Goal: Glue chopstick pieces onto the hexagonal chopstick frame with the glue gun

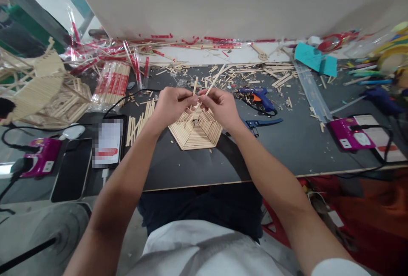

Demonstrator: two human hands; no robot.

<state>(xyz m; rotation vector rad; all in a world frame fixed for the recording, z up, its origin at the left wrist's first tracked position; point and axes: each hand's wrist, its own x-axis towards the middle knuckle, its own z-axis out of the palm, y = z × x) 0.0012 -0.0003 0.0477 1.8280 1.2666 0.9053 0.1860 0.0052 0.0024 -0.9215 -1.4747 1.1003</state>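
Over a hexagonal panel of wooden sticks [197, 142], laid in rings around a small central gap, both my hands meet at the fingertips. My left hand [174, 103] is closed in a pinch on a short wooden stick [195, 84] that points up. Between the thumb and fingers of my right hand [223, 106] is a longer wooden stick [216, 78], slanting up and to the right. The fingers hide the lower ends of both sticks. Left of the panel lies a row of loose sticks [140, 122], partly behind my left wrist.
A blue glue gun [263, 98] and a blue-handled cutter [263, 123] lie right of the panel. Stick offcuts [251, 72] litter the back. Phones [70, 169] and a purple power socket [41, 157] are at left, near a stick-built model [41, 91] and wrapped chopsticks [111, 81].
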